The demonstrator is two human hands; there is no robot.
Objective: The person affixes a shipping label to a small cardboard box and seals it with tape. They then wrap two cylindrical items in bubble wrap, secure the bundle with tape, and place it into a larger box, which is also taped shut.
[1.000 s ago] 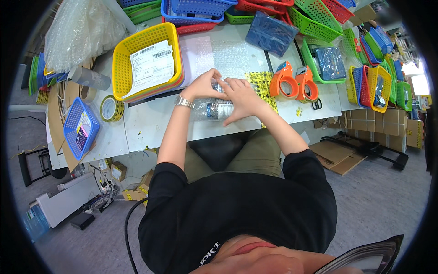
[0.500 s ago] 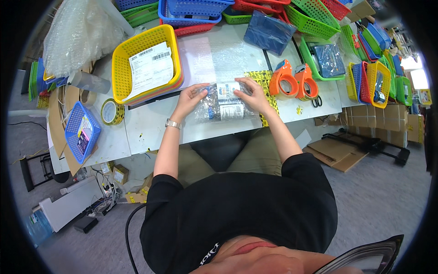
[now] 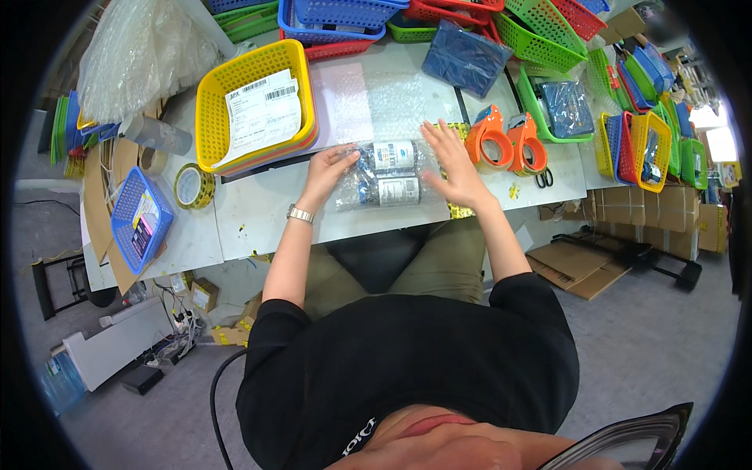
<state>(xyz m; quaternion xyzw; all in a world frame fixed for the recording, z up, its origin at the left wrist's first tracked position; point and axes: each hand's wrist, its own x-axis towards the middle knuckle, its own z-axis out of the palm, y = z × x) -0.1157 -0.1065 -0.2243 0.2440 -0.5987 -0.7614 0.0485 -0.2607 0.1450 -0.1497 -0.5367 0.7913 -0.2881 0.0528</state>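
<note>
Two labelled cylindrical containers, blue at one end, lie side by side in front of me: the far container (image 3: 394, 156) and the near container (image 3: 398, 191). Clear bubble wrap (image 3: 345, 201) is around them, and more of it spreads away across the table. My left hand (image 3: 327, 174) pinches the left end of the wrap with thumb and fingers. At the right end my right hand (image 3: 460, 168) is open, fingers stretched and spread, holding nothing. I cannot tell if its edge touches the wrap. Yellow-and-black printed material (image 3: 460, 210) lies partly under the right hand.
Two orange tape dispensers (image 3: 491, 145) and black scissors (image 3: 544, 178) lie to the right. Left stand a stack of baskets with a yellow one (image 3: 301, 129) on top, a tape roll (image 3: 193, 186) and a blue basket (image 3: 139, 219). Dark blue packages (image 3: 465, 56) lie at the back.
My right hand has let go of the bundle's right end, moved slightly right and spread its fingers. The containers' labels show more fully. My left hand stays at the left end.
</note>
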